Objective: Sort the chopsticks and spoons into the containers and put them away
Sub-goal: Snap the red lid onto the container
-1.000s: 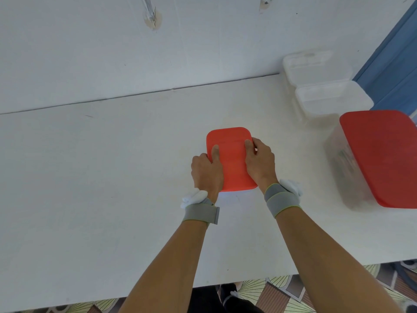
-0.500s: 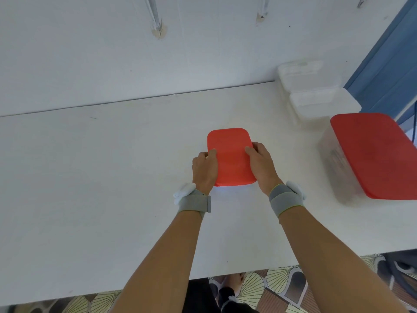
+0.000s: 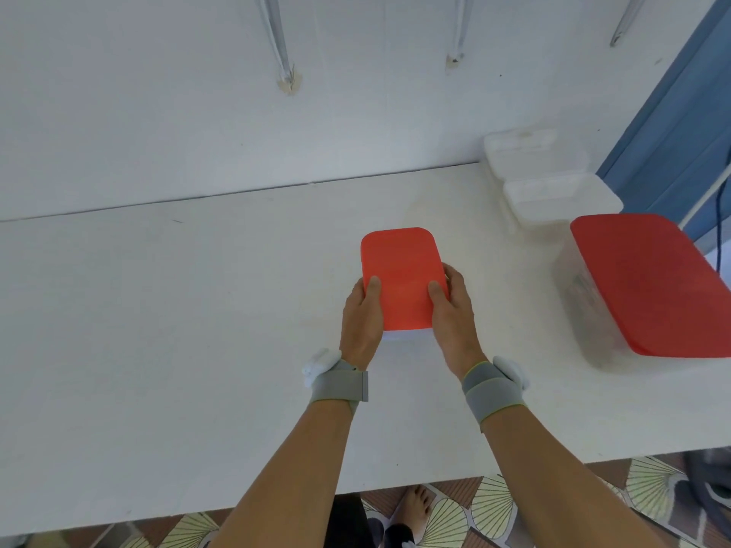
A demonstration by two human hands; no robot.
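Note:
A small container with an orange-red lid (image 3: 400, 270) stands on the white table (image 3: 158, 330) in the middle of the view. My left hand (image 3: 362, 322) grips its left side, thumb on the lid. My right hand (image 3: 453, 314) grips its right side, thumb on the lid as well. Only a thin strip of the container's pale body shows below the lid. A larger clear container with a red lid (image 3: 641, 282) stands at the right, with something dim inside that I cannot make out. No loose chopsticks or spoons are in view.
Two white lidded boxes (image 3: 553, 183) stand at the back right against the wall. A blue panel (image 3: 680, 124) rises at the far right. The table's front edge runs near my forearms, with patterned floor below it.
Both hands have stayed on the sides of the small red-lidded container. My view has tilted up, showing more wall; the container has barely shifted on the table.

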